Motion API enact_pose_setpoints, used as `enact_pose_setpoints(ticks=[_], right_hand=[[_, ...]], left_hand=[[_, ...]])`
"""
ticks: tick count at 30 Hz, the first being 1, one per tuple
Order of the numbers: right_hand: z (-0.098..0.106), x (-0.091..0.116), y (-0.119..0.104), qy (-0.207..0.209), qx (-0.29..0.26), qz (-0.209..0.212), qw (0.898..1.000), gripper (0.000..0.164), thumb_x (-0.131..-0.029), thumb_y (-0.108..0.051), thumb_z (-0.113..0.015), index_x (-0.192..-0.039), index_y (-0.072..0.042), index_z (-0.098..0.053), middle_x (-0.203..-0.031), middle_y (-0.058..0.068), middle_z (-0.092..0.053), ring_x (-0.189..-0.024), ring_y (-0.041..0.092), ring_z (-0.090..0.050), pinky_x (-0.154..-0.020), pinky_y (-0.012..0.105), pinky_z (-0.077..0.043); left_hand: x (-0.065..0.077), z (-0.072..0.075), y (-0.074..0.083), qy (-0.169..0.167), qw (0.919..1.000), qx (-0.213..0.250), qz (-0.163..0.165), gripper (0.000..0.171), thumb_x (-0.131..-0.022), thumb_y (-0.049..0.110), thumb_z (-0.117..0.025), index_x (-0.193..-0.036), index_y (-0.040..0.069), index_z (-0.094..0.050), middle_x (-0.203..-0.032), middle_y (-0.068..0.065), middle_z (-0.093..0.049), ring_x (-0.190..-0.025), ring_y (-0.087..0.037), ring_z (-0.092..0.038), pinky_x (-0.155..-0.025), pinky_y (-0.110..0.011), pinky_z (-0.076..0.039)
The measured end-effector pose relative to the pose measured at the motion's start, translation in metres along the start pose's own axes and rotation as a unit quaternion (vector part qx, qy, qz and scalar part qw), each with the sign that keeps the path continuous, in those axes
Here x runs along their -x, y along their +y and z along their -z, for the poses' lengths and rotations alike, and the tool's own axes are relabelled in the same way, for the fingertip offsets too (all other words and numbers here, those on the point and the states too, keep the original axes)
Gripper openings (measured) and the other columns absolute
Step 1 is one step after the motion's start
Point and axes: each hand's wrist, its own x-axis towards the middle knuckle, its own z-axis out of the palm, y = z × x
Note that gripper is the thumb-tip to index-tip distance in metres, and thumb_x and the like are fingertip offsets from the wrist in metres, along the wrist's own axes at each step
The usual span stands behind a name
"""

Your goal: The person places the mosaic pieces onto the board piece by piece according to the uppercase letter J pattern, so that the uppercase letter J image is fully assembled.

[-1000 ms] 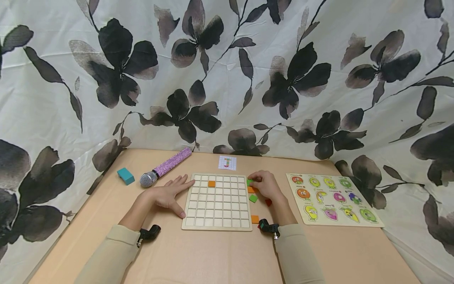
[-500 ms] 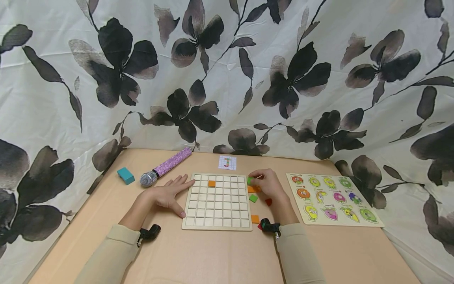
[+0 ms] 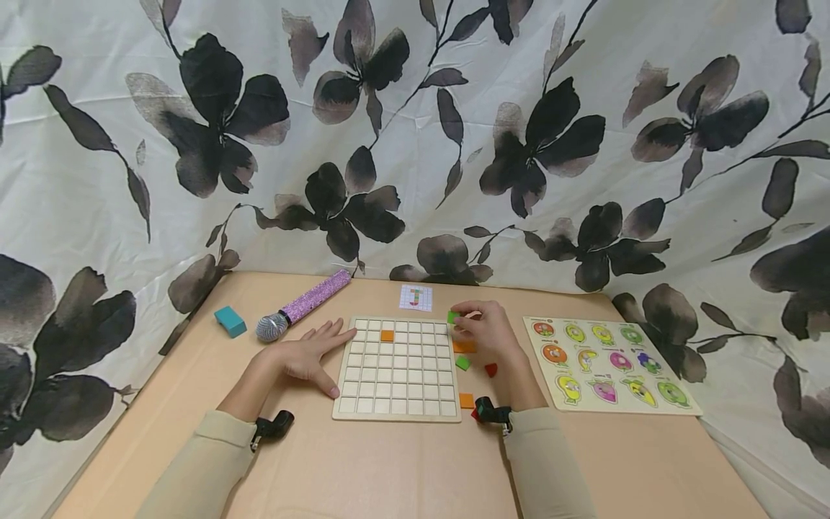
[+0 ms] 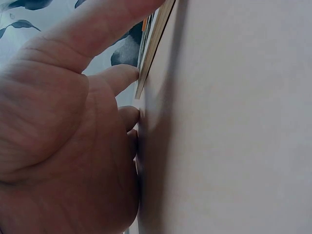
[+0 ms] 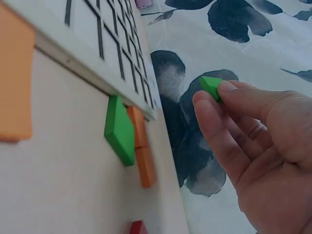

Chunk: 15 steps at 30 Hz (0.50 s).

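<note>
The white grid board (image 3: 395, 378) lies mid-table, with one orange tile (image 3: 387, 336) in its top row. My left hand (image 3: 305, 358) rests at the board's left side, fingers spread, thumb and index fingertip at the edge. Beyond the board's upper right corner, my right hand (image 3: 489, 335) pinches a small green tile (image 5: 210, 87) between thumb and index finger, raised above the table. Under that hand, along the board's right edge, lie two orange tiles (image 5: 145, 166) and another green tile (image 5: 119, 131). A red piece (image 3: 491, 370) lies near the right wrist.
Another orange tile (image 3: 466, 401) and a partly hidden red piece (image 3: 475, 414) lie lower right of the board. A patterned card (image 3: 416, 298) is behind it. Around them are a glittery microphone (image 3: 318, 297), a blue block (image 3: 230, 321) and a fruit picture board (image 3: 609, 367).
My right hand has lifted the green tile from beside the board's upper right corner and moved it slightly away from me. The left hand stays still.
</note>
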Motion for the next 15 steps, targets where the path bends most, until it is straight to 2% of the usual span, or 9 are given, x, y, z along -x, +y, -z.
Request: enact_pose_setpoints(ticks=[4, 10, 15], right_hand=[[-0.003, -0.001, -0.006, -0.002, -0.012, 0.021, 1.000, 0.023, -0.095, -0.002, -0.073, -0.117, -0.003, -0.076, -0.107, 0.016, -0.074, -0.086, 0.028, -0.075, -0.074, 0.034, -0.066], [-0.009, -0.003, -0.015, -0.003, 0.008, 0.059, 0.998, 0.029, -0.092, 0.000, -0.075, -0.121, -0.004, -0.075, -0.104, 0.015, -0.076, -0.083, 0.021, -0.072, -0.074, 0.035, -0.065], [-0.016, -0.003, -0.023, -0.003, 0.023, 0.064, 0.998, 0.033, -0.090, 0.002, -0.077, -0.123, -0.004, -0.074, -0.101, 0.014, -0.074, -0.083, 0.019, -0.067, -0.072, 0.023, -0.059]], left_hand=[[0.001, 0.000, 0.001, 0.001, 1.0000, 0.008, 0.003, 0.131, -0.066, 0.055, -0.091, -0.168, 0.019, -0.018, -0.175, -0.020, 0.004, -0.161, -0.044, 0.008, -0.127, -0.068, 0.001], [0.001, -0.001, 0.002, 0.005, 0.9999, 0.013, 0.005, 0.130, -0.066, 0.053, -0.092, -0.168, 0.019, -0.019, -0.175, -0.020, 0.003, -0.161, -0.044, 0.007, -0.127, -0.069, 0.001], [0.001, -0.001, 0.002, 0.005, 0.9999, 0.013, 0.005, 0.130, -0.067, 0.053, -0.092, -0.168, 0.019, -0.018, -0.175, -0.020, 0.004, -0.161, -0.044, 0.007, -0.127, -0.068, 0.001]])
